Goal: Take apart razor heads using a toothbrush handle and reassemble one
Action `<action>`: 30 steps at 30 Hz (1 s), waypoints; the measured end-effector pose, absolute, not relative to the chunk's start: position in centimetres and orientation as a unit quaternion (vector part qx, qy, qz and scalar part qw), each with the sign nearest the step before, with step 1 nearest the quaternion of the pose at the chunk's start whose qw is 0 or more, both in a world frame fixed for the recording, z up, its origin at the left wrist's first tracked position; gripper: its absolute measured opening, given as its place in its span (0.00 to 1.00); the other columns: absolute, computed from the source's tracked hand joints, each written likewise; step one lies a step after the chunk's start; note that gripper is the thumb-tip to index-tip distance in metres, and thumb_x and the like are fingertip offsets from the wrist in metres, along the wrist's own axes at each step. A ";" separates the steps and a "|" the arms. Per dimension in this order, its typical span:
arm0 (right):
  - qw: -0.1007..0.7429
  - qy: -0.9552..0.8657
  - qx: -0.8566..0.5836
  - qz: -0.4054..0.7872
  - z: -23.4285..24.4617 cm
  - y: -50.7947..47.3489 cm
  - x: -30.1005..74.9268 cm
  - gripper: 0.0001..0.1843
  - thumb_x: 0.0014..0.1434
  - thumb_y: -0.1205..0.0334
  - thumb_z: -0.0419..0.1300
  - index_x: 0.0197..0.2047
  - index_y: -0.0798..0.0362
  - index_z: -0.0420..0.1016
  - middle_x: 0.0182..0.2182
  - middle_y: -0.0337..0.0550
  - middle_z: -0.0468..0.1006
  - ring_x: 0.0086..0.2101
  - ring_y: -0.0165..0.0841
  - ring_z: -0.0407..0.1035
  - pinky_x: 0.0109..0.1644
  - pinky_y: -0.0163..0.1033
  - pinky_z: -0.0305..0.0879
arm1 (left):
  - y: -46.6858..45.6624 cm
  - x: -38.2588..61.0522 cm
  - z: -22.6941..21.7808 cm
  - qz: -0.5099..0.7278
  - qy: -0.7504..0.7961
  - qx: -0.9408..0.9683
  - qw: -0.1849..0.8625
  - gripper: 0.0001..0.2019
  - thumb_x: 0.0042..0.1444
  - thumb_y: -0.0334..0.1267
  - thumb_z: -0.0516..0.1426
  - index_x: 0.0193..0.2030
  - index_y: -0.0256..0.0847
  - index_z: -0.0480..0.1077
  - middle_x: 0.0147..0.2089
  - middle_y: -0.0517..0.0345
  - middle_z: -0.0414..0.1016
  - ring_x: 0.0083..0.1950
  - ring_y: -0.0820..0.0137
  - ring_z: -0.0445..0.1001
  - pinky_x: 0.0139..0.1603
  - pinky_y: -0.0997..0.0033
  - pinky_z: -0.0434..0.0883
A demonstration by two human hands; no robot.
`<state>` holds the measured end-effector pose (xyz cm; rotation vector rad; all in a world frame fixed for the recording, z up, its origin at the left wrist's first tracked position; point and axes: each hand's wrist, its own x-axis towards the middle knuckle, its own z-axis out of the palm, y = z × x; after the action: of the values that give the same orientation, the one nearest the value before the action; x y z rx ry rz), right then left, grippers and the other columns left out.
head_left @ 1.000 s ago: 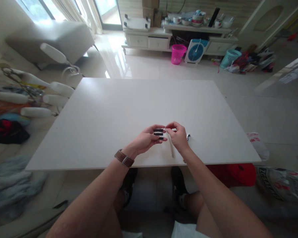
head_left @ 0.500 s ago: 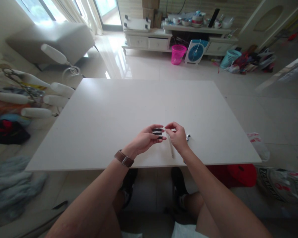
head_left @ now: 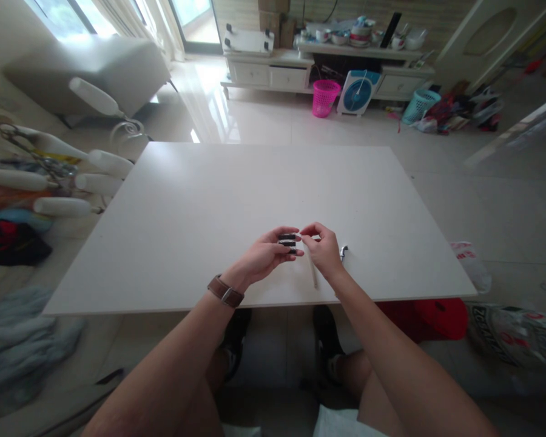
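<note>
My left hand (head_left: 275,247) is closed round a small object with black and pale stripes (head_left: 287,244), thumb and fingers on its edges. Close by on its right, my right hand (head_left: 322,247) has thumb and forefinger pinched together at the object's right end. Whatever lies in that pinch is too small to make out. A thin pale stick (head_left: 313,274) slants below the right fingers; I cannot tell whether its upper end touches them. Just right of that hand, a small shiny curved metal piece (head_left: 344,251) rests on the white table (head_left: 236,188), partly hidden by the wrist.
Metal frames with white padded ends (head_left: 64,207) stand by the table's left edge. A red container (head_left: 446,318) and a printed bag (head_left: 514,340) are at the lower right. Beyond the table stand a pink basket (head_left: 324,98), a blue fan (head_left: 357,94) and a low cabinet (head_left: 289,77).
Both hands keep nearly the same pose, with the striped object still in the left and the right fingers pinched beside it. The whole view has shifted slightly.
</note>
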<state>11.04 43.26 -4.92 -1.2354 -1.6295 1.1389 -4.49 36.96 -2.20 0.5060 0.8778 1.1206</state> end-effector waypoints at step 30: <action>0.382 -0.641 -0.490 0.451 -4.7 43.1 10.9 0.05 0.50 0.63 0.58 0.30 0.52 0.74 0.29 0.39 0.77 0.33 0.34 0.70 0.35 0.38 0.65 | 36.8 -4.5 -2.1 0.525 0.380 0.206 0.733 0.18 0.52 0.21 0.58 0.50 0.37 0.71 0.48 0.49 0.75 0.44 0.66 0.80 0.47 0.68 0.74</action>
<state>10.91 43.12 -4.71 -1.2508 -1.6354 1.1499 -4.53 36.84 -2.05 0.4532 0.8349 1.1550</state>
